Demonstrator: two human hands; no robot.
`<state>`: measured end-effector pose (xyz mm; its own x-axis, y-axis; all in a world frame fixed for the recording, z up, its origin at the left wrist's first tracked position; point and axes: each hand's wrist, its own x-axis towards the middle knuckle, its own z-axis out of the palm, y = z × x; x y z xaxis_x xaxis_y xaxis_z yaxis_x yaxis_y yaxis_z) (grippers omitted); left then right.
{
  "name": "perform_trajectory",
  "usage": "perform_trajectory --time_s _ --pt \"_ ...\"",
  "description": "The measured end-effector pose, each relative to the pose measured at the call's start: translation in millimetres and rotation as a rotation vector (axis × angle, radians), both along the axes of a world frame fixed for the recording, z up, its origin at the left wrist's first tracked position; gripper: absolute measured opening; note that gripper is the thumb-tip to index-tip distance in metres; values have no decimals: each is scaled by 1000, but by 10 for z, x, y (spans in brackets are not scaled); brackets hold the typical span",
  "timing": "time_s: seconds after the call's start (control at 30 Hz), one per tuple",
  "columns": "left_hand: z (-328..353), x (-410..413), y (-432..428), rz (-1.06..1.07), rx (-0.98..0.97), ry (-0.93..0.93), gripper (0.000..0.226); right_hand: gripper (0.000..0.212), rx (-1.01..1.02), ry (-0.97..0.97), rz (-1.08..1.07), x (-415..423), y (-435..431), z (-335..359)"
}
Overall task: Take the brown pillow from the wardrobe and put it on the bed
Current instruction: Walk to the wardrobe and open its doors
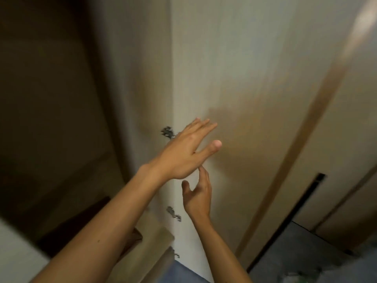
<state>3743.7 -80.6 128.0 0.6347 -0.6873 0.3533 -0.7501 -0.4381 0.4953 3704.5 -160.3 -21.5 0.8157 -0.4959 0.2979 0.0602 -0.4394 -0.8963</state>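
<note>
The view is blurred. A light wardrobe door (234, 78) stands swung open in front of me, its inner face toward me, with metal hinges (167, 132) along its left edge. To the left lies the dark wardrobe interior (51, 119). My left hand (183, 152) is stretched flat with fingers apart near the door's hinge edge. My right hand (196, 196) is just below it, fingers loosely spread, holding nothing. I cannot make out a brown pillow; a dark brownish shape (77, 225) low in the wardrobe is too dim to identify.
A second closed door panel with a dark recessed handle (317, 181) stands to the right. A wooden shelf edge (151, 244) juts out below my left forearm. Grey-blue floor (295, 252) shows at the bottom right.
</note>
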Motion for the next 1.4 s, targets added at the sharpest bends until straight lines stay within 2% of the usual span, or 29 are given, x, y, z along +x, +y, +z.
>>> perform_trajectory --time_s 0.1,0.17,0.3,0.47,0.63,0.73,0.87,1.03,1.13,1.27,1.4 --pt "58 -103 607 221 117 -70 76 48 123 80 293 201 619 -29" --pt "110 -193 891 324 302 -147 76 45 164 102 454 237 928 -42" --pt "204 -417 1599 718 699 -232 65 39 32 127 811 211 1632 -107" --pt "198 -829 2049 1129 1203 -154 60 55 -55 240 1270 -10 2092 -103" --pt "128 -966 1937 1272 1470 -65 67 72 -29 316 1468 -14 2100 -19" --pt "122 -971 1814 1340 1531 2 71 75 -69 372 1537 31 2056 31" --pt "90 -1077 1642 1391 1545 30 70 63 -78 347 1584 25 1999 81" --pt "16 -1456 1425 1442 1432 -70 61 52 -9 113 1583 -369 1792 -75" --pt "-93 -1823 1354 1483 1279 -202 51 53 95 0 1572 -770 1705 -222" --pt "-201 -2377 1324 1505 1083 -492 31 48 189 -117 1573 -1285 1607 -245" --pt "-246 -2783 1308 1598 965 -700 19 25 232 -102 1614 -1651 1594 -237"
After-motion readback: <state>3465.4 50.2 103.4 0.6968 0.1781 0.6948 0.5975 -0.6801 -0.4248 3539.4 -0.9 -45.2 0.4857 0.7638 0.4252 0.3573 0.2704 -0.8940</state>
